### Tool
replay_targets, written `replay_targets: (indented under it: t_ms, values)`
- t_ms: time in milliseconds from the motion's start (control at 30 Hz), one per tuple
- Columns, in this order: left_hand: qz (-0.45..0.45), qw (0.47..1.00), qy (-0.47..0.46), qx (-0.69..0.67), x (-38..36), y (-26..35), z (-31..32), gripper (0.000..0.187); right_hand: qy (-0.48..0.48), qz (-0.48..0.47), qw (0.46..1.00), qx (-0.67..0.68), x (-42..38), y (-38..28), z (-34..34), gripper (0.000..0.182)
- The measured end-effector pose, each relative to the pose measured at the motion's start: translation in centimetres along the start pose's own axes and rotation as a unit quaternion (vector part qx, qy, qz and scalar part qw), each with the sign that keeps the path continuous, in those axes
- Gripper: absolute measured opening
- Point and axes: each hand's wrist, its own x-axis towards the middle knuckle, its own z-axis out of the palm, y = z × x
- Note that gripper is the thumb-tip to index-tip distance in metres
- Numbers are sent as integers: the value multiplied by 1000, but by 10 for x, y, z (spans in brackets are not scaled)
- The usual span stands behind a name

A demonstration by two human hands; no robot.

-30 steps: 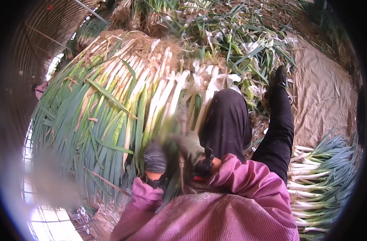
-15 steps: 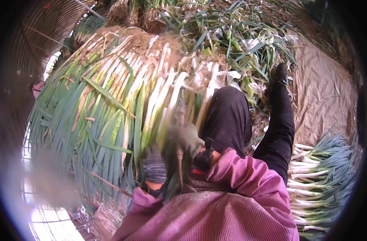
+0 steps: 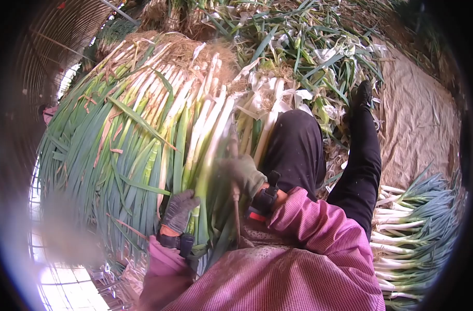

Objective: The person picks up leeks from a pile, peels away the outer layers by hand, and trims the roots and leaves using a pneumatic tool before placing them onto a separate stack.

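My left hand (image 3: 178,211), in a dark grey knit glove, is closed with its fingertips at the green part of a long green onion (image 3: 215,136). That onion lies slanted, its white end up and away from me. My right hand (image 3: 242,175), in a greyish-green glove, is blurred. It is wrapped round a slender, brownish, rod-like tool (image 3: 235,142), which shows above and below the fist. To the left spreads a big heap of green onions (image 3: 117,150), roots at the far end and leaves toward me.
My bent knee (image 3: 293,145) and outstretched leg (image 3: 363,160) lie to the right. Peeled leaves and skins (image 3: 319,57) pile up beyond. A brown sheet (image 3: 415,122) covers the ground at far right. Cleaned green onions (image 3: 397,249) lie in a row below it.
My left hand has moved left and slightly up, and its fingers now reach the onion's green part. The onion's stalk shows more fully. My right hand has barely shifted.
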Motion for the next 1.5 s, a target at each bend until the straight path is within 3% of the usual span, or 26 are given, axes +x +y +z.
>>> replay_targets:
  t_ms: [167, 300, 400, 433, 467, 533, 567, 600, 633, 667, 700, 767, 833, 900, 967, 1033, 1167, 1300, 1400, 1500]
  values:
    - [-109, 986, -90, -94, 2, 4, -11, 36, 51, -8, 998, -31, -33, -35, 8, 27]
    - [-163, 955, -125, -212, -6, -3, -5, 43, 11, -6, 999, 42, -9, -12, -2, 29]
    - [-199, 908, -198, -312, -2, -13, -6, 46, 0, -38, 997, 63, -13, -11, -8, 34]
    - [-212, 885, -226, -348, 0, -14, -6, 47, 6, -71, 997, 14, -45, -38, -2, 36]
    - [-200, 909, -205, -301, -1, -15, -5, 45, 11, -105, 994, -35, -67, -56, 3, 38]
    - [-174, 950, -161, -202, -1, -11, -1, 42, 19, -149, 989, 17, -80, -62, 10, 23]
    - [-141, 978, -135, -69, 3, -4, 6, 37, 29, -152, 988, 21, -80, -58, 11, 19]
    - [-52, 992, -88, 74, 10, -11, 18, 33, 40, -155, 987, 25, -81, -55, 12, 15]
    - [37, 975, -40, 217, 20, -26, 28, 29, 43, -139, 989, 7, -84, -51, 17, 16]
    - [195, 905, -8, 378, 28, -42, 34, 24, 47, -122, 991, -12, -87, -46, 22, 16]
    - [341, 783, 22, 519, 33, -52, 41, 19, 52, -105, 993, -32, -94, -44, 27, 17]
    - [441, 653, 51, 613, 31, -53, 45, 12, 20, 24, 993, -110, -114, -44, 35, 26]
    - [381, 722, 60, 574, 15, -40, 45, 9, -19, 141, 972, -189, -128, -40, 48, 31]
    - [304, 630, 188, 689, 40, -87, 5, 13, -73, 158, 954, -245, -137, -35, 52, 31]
    - [264, 623, 246, 694, 39, -82, -6, 17, -99, 168, 944, -268, -141, -32, 55, 30]
    - [271, 713, 237, 602, 24, -17, 14, 21, -96, 168, 946, -259, -142, -32, 57, 29]
    - [259, 663, 236, 662, 40, -6, 15, 35, -128, 124, 952, -250, -152, -35, 54, 27]
    - [223, 677, 191, 675, 72, -5, 0, 40, -190, 103, 926, -311, -143, -11, 51, 27]
    - [158, 691, 218, 671, 84, -3, -6, 44, -174, 114, 925, -317, -145, -14, 50, 29]
    - [89, 736, 161, 651, 66, -2, -19, 39, -149, 153, 928, -305, -144, -28, 47, 31]
